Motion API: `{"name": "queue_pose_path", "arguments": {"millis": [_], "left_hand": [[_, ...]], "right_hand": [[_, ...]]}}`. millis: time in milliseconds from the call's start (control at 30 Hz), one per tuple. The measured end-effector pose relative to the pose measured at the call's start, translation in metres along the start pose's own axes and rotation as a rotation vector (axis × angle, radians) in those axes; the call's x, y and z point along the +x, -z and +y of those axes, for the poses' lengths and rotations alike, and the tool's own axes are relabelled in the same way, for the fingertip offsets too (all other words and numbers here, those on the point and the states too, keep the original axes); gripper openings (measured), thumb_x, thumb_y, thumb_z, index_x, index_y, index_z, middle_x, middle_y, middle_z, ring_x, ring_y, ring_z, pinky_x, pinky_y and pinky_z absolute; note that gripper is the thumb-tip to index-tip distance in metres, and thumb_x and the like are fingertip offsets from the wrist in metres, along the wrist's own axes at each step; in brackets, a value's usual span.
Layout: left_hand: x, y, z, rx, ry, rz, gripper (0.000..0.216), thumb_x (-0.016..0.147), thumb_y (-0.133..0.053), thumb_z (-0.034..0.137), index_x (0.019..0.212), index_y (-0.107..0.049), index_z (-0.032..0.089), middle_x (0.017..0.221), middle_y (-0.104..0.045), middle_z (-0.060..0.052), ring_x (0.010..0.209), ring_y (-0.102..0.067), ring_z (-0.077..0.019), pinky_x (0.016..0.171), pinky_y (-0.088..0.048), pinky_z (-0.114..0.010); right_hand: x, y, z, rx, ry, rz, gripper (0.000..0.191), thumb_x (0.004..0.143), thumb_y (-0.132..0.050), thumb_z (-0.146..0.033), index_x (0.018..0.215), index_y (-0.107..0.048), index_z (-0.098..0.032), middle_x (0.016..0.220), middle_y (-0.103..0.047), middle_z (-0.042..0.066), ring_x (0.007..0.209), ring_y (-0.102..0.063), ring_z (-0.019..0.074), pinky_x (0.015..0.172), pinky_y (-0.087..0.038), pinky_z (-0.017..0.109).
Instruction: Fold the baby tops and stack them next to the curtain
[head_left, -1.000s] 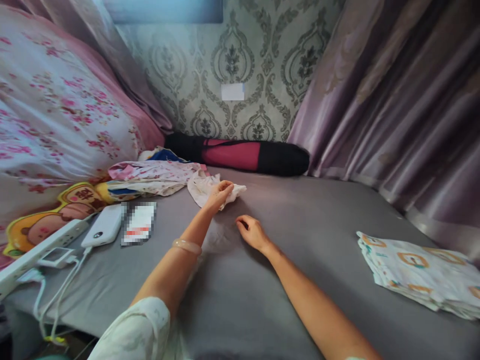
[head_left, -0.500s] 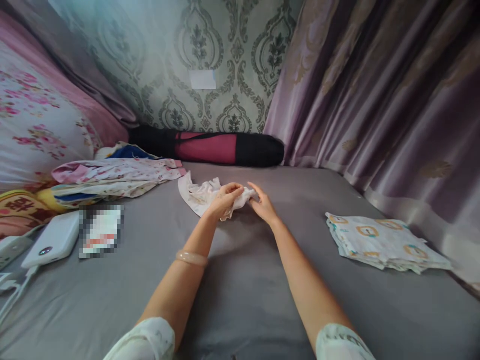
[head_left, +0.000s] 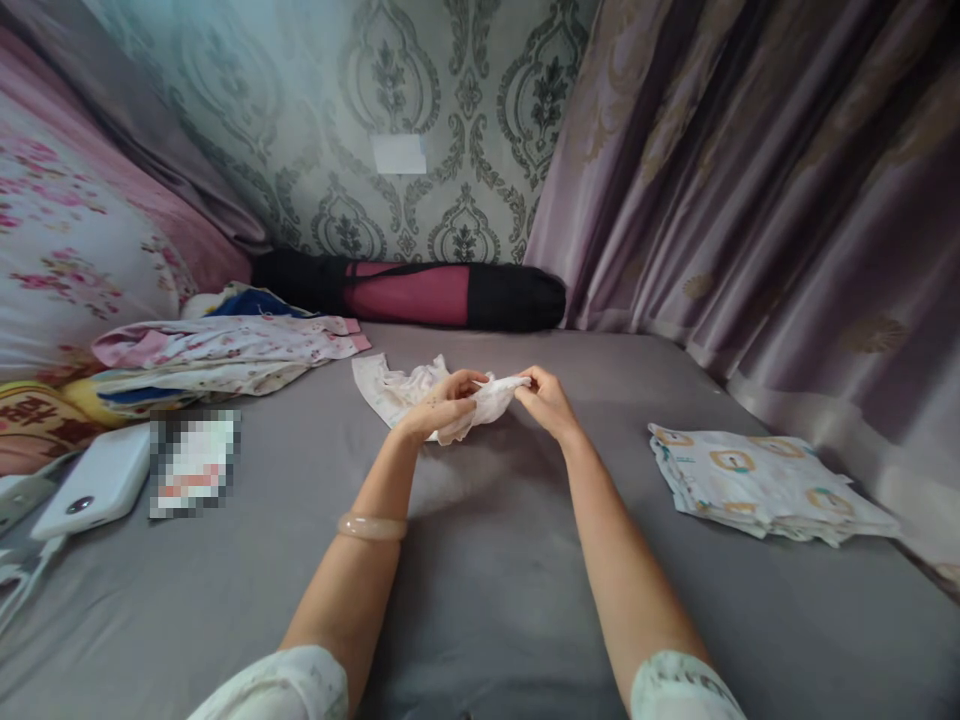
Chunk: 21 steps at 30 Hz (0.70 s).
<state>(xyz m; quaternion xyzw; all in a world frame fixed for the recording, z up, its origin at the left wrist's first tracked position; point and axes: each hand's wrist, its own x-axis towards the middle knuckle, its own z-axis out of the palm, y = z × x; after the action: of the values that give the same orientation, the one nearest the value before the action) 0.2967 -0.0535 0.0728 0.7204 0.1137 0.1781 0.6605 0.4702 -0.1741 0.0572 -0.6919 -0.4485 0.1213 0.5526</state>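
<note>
A crumpled white piece of clothing (head_left: 495,400) lies on the grey bed sheet (head_left: 480,560), partly lifted between my hands. My left hand (head_left: 448,402) is closed on its middle, thumb and fingers pinching the cloth. At the cloth's right end, my right hand (head_left: 546,400) pinches a gathered tip between thumb and fingers. The rest of the garment spreads out loosely to the left of my left hand, resting on the sheet. Its exact kind is hard to make out in the folds.
Folded white cloth with orange-framed prints (head_left: 765,480) lies on the right. On the left are floral clothes (head_left: 225,345), a white power bank (head_left: 97,480) with a cable, and a blurred packet (head_left: 196,462). A black and maroon bag (head_left: 409,293) lies along the wall.
My right hand has closed on the right end of the garment and pulled it slightly right. My left hand has shifted a little, still gripping the cloth.
</note>
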Motion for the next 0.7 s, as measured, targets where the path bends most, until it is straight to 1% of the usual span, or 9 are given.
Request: {"name": "queue_pose_path", "arguments": {"millis": [100, 200, 300, 400, 500, 600, 700], "left_hand": [[-0.002, -0.002, 0.006, 0.009, -0.063, 0.020, 0.038, 0.069, -0.059, 0.020, 0.107, -0.058, 0.019, 0.091, -0.064, -0.003, 0.075, -0.059, -0.0150, 0.062, -0.045, -0.024], [-0.001, -0.007, 0.014, 0.038, -0.146, 0.057, 0.025, 0.075, -0.060, 0.025, 0.099, -0.060, 0.017, 0.087, -0.062, -0.002, 0.073, -0.057, -0.0132, 0.062, -0.044, -0.022], [-0.002, -0.010, 0.025, 0.073, -0.228, 0.116, 0.021, 0.077, -0.060, 0.025, 0.097, -0.063, 0.016, 0.083, -0.062, -0.002, 0.072, -0.056, -0.0123, 0.064, -0.043, -0.022], [-0.008, -0.010, 0.039, 0.077, -0.275, 0.165, 0.020, 0.076, -0.063, 0.024, 0.094, -0.067, 0.016, 0.083, -0.062, -0.002, 0.074, -0.056, -0.0125, 0.066, -0.044, -0.023], [-0.014, -0.009, 0.050, 0.073, -0.271, 0.170, 0.018, 0.074, -0.064, 0.022, 0.091, -0.070, 0.016, 0.085, -0.065, -0.003, 0.077, -0.059, -0.0141, 0.068, -0.046, -0.023], [-0.014, -0.007, 0.047, 0.064, -0.235, 0.155, 0.018, 0.074, -0.063, 0.024, 0.089, -0.071, 0.016, 0.089, -0.068, -0.004, 0.082, -0.062, -0.0166, 0.071, -0.048, -0.025], [-0.005, -0.008, 0.030, 0.072, -0.143, 0.151, 0.022, 0.077, -0.059, 0.028, 0.091, -0.071, 0.015, 0.086, -0.069, -0.005, 0.081, -0.063, -0.0171, 0.070, -0.048, -0.025]], "right_hand": [[-0.002, 0.011, -0.015, -0.080, 0.078, 0.040, 0.016, 0.071, -0.055, -0.024, 0.083, -0.065, -0.019, 0.089, -0.071, 0.004, 0.083, -0.063, 0.0182, 0.077, -0.047, 0.030], [-0.006, 0.024, -0.035, -0.181, 0.136, 0.046, 0.009, 0.072, -0.055, -0.024, 0.078, -0.061, -0.020, 0.076, -0.066, 0.001, 0.072, -0.059, 0.0162, 0.069, -0.044, 0.028], [-0.013, 0.037, -0.055, -0.238, 0.177, 0.029, 0.006, 0.073, -0.053, -0.022, 0.077, -0.057, -0.020, 0.066, -0.057, -0.003, 0.062, -0.052, 0.0134, 0.061, -0.039, 0.025], [-0.021, 0.050, -0.073, -0.157, 0.149, 0.001, 0.010, 0.077, -0.056, -0.028, 0.083, -0.058, -0.020, 0.067, -0.056, -0.003, 0.060, -0.050, 0.0127, 0.056, -0.037, 0.024], [-0.027, 0.061, -0.086, -0.017, 0.058, -0.112, 0.024, 0.077, -0.065, -0.043, 0.085, -0.061, -0.021, 0.069, -0.058, -0.002, 0.061, -0.050, 0.0128, 0.054, -0.038, 0.024], [-0.029, 0.070, -0.084, -0.023, -0.001, -0.223, 0.033, 0.074, -0.070, -0.053, 0.078, -0.064, -0.020, 0.068, -0.057, -0.002, 0.061, -0.050, 0.0122, 0.054, -0.038, 0.023], [-0.023, 0.076, -0.063, -0.137, -0.007, -0.280, 0.036, 0.079, -0.064, -0.054, 0.070, -0.063, -0.019, 0.060, -0.053, -0.004, 0.055, -0.046, 0.0111, 0.050, -0.033, 0.023]]}}
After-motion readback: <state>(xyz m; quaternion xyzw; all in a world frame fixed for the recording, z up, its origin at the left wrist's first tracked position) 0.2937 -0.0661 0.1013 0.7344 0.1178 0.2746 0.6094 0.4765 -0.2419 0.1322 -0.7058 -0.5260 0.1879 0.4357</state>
